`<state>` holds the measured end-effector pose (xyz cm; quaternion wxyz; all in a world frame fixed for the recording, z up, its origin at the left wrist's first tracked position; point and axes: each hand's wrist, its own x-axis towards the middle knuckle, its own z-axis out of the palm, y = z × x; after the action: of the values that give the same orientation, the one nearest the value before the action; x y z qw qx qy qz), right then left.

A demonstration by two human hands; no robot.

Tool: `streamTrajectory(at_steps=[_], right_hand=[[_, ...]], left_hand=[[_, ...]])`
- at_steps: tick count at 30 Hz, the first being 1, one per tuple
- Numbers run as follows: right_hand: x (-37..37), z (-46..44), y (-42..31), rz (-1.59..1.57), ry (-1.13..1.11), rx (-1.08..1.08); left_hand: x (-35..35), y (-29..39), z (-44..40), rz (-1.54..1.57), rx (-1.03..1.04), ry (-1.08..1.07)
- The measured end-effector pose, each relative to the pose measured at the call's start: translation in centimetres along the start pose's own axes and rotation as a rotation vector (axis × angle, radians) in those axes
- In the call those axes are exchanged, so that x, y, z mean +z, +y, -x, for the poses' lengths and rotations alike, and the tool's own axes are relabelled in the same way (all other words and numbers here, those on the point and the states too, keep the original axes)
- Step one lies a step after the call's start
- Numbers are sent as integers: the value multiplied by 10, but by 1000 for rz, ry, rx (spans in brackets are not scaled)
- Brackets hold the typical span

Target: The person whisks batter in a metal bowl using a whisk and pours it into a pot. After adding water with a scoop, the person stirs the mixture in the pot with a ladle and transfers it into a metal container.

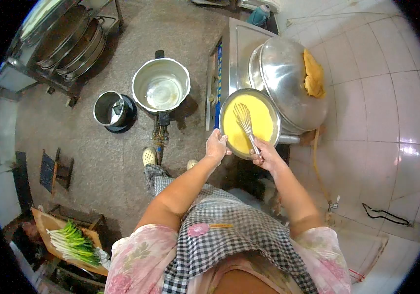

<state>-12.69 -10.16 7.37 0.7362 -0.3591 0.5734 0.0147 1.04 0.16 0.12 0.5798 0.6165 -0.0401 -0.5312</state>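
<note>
Yellow liquid (264, 116), metal bowl (223, 109) | whisk (244, 119), right hand (267, 155) | steamer (283, 68) beside

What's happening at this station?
A person holds a metal bowl of yellow liquid by its rim with the left hand. The right hand has the handle of a whisk, its wires in the liquid. A big metal pot stands on the floor.
</note>
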Motion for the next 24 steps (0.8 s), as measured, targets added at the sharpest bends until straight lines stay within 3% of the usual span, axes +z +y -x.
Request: streamTrajectory(at_steps=[3, 7, 14, 17, 20, 21, 24], right_hand=[[14, 3, 10, -254, -57, 64], [11, 29, 8, 7, -113, 77], [-19, 64, -20, 757, 13, 87], [-45, 73, -32, 900, 16, 113], [-76, 67, -33, 1186, 145, -93], [-63, 74, -46, 1375, 212, -176], [-85, 44, -39, 1501, 278, -406]], left_hand=[[2, -2, 0, -4, 11, 3], [0, -6, -3, 46, 21, -23], [0, 2, 4, 18, -13, -7], [-2, -1, -1, 9, -53, -44], [3, 8, 9, 75, 14, 61], [4, 8, 9, 71, 3, 44], [0, 5, 4, 68, -11, -13]])
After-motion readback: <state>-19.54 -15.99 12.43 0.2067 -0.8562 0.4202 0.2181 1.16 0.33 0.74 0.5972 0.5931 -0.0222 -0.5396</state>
